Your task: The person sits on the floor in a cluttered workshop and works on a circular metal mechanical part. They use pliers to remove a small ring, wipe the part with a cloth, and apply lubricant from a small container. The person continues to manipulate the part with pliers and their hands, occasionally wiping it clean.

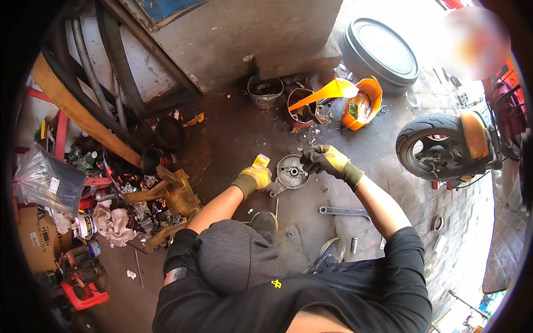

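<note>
So the round metal plate point(292, 171) sat on the grimy dark floor point(233, 133) around the middle of the frame, dull silver-grey, kinda scuffed, with a raised hub at its centre and a small lug poking out at the lower left. The gloved left hand point(255, 178), just left of it, had a little yellow-and-red box point(261, 161) gripped in its fingers. The gloved right hand point(327, 161) was curled by the plate's upper right edge, but I couldn't tell whether it gripped anything.
</note>
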### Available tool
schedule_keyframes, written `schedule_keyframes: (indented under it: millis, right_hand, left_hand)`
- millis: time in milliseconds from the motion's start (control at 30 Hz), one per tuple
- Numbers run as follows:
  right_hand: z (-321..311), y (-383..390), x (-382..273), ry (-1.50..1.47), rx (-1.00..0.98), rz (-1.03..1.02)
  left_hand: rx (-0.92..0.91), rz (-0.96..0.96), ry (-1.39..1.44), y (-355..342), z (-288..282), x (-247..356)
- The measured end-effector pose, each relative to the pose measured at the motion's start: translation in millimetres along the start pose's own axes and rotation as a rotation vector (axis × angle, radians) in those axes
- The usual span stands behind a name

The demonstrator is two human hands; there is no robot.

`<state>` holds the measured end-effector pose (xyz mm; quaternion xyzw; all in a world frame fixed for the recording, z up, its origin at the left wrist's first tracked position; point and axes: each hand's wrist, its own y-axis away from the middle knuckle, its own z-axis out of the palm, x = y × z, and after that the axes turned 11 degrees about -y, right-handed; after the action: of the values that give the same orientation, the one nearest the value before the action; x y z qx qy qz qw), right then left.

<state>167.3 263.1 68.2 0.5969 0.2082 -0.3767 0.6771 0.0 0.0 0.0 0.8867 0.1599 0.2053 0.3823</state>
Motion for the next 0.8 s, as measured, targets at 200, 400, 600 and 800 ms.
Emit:
schedule_keyframes:
  millis: [200,400,600,800]
  right_hand:
    - [17,23,-1,-0.017,0.004,-0.234]
    - [17,30,-5,0.208,0.008,-0.168]
    - [21,44,-10,0.490,0.086,-0.146]
    - [2,93,-14,0.563,0.079,-0.111]
  left_hand:
    - [0.246,0.363,1.131,21,-35,13]
    - [0.528,0.434,0.632,41,-80,61]
    - [0.525,0.435,0.412,44,-87,74]
    - [0.522,0.368,0.373,34,-78,81]
